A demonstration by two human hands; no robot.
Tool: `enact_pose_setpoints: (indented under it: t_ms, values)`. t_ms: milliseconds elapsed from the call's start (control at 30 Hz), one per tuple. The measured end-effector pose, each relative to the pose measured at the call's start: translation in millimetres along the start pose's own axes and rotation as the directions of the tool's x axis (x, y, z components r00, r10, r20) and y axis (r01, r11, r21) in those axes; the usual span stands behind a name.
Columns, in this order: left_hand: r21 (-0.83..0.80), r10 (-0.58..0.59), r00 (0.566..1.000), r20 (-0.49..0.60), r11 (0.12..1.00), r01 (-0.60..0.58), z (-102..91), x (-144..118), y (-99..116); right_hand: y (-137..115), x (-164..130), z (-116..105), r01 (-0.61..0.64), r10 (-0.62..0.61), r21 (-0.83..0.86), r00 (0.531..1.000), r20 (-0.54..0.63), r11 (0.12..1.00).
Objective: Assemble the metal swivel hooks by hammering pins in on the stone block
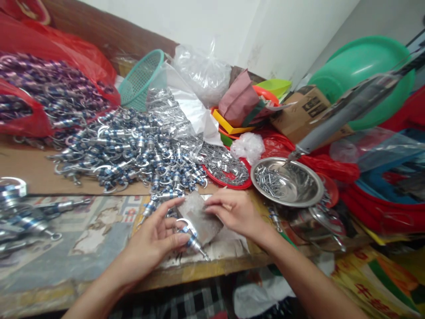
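Observation:
My left hand [161, 237] is closed around a silver metal hook fitting [191, 235] with blue bands, its curved hook upward and a ringed tip pointing down to the right. Close by on the right, the fingers of my right hand [234, 212] are pinched together; whatever they hold is too small or hidden to make out. Between both hands lies a greyish block [207, 223] with a pale, translucent upper part, on a worn paper sheet [232, 246]. Behind my hands spreads a large pile of similar hook fittings [133, 148].
A steel bowl [300, 188] with metal pins stands right, beside a red plate [244, 184] of small metal pieces. A grey tool [345, 117] hangs above the bowl. More fittings [28, 219] lie at left; a red bag [83, 53] of purple ones sits behind.

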State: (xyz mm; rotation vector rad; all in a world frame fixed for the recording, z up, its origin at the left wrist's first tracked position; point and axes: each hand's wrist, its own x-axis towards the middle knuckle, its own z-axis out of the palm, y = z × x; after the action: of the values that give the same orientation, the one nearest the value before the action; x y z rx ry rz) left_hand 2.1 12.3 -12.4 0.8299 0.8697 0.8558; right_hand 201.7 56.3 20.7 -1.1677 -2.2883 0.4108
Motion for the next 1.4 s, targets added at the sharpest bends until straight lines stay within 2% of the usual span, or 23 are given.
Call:
enact_pose_setpoints:
  t_ms: [67,133,233,300,533,633,733,833,867,933,1000,1033,1133,1233,1300,1333,1400]
  values:
    - [0.003,0.009,1.0,0.004,1.0,-0.009,-0.1,0.0,-0.1,-17.5,-13.0,5.8,0.137,-0.137,0.06,0.991,0.002,0.989]
    - [0.005,0.016,1.0,-0.002,1.0,-0.016,-0.1,-0.4,-0.5,-24.4,-20.3,12.1,0.168,-0.166,0.077,0.986,-0.035,0.983]
    - [0.008,0.028,1.0,-0.01,1.0,-0.028,0.2,-1.3,-0.6,-26.4,-24.4,23.3,0.177,-0.16,0.112,0.976,-0.144,0.978]
    - [0.009,0.035,0.999,-0.004,0.999,-0.035,0.5,-2.0,-0.4,-29.6,-26.8,30.1,0.174,-0.158,0.079,0.973,-0.168,0.982]
    - [-0.004,0.043,0.999,0.005,0.999,-0.043,0.3,-1.8,-0.8,-56.2,-44.0,40.0,0.104,-0.12,-0.163,0.989,-0.092,0.981]
    - [-0.005,0.034,0.999,-0.006,0.999,-0.034,0.2,-1.3,-1.2,-56.6,-51.0,40.2,0.049,-0.065,-0.128,0.99,-0.126,0.991]
    - [-0.006,0.021,1.0,-0.015,1.0,-0.021,0.2,-1.1,-0.6,-39.1,-57.2,32.6,-0.005,0.003,-0.01,0.981,-0.194,1.0]
    - [-0.005,0.004,1.0,-0.023,1.0,-0.004,0.5,-1.2,0.7,-6.6,-62.5,18.4,-0.209,0.175,-0.087,0.939,-0.297,0.974]
    - [-0.007,0.001,1.0,-0.025,1.0,-0.001,0.7,-1.4,1.2,4.7,-64.4,14.0,-0.301,0.253,-0.156,0.929,-0.27,0.941]
    - [-0.014,-0.005,0.999,-0.035,1.0,0.005,1.1,-1.7,1.9,23.0,-68.6,7.5,-0.423,0.407,-0.283,0.906,-0.116,0.861]
    - [-0.019,-0.009,0.999,-0.051,1.0,0.008,1.7,-2.1,2.0,31.5,-72.8,3.5,-0.466,0.496,-0.329,0.868,0.009,0.822]
    - [-0.018,-0.01,0.998,-0.058,1.0,0.009,2.0,-2.3,1.8,31.3,-74.6,1.6,-0.471,0.502,-0.314,0.865,0.02,0.824]
    - [-0.013,-0.006,0.998,-0.063,1.0,0.006,2.8,-2.7,1.5,14.6,-78.0,-6.6,-0.399,0.396,-0.188,0.916,-0.057,0.897]
    - [-0.008,-0.001,0.998,-0.061,1.0,0.001,2.9,-2.6,1.6,-14.4,-78.9,-17.3,-0.196,0.184,-0.091,0.974,-0.134,0.976]
    - [0.004,0.014,0.997,-0.07,1.0,-0.014,2.6,-2.3,1.5,-31.0,-79.4,-21.1,-0.064,0.047,-0.073,0.976,-0.213,0.995]
    - [0.008,0.023,0.997,-0.076,1.0,-0.023,2.4,-2.2,1.3,-37.0,-80.0,-21.1,-0.017,-0.002,-0.081,0.974,-0.225,0.997]
    - [0.011,0.035,0.996,-0.077,0.999,-0.034,1.9,-2.0,0.9,-44.0,-82.4,-17.8,0.01,-0.028,-0.127,0.989,-0.145,0.992]
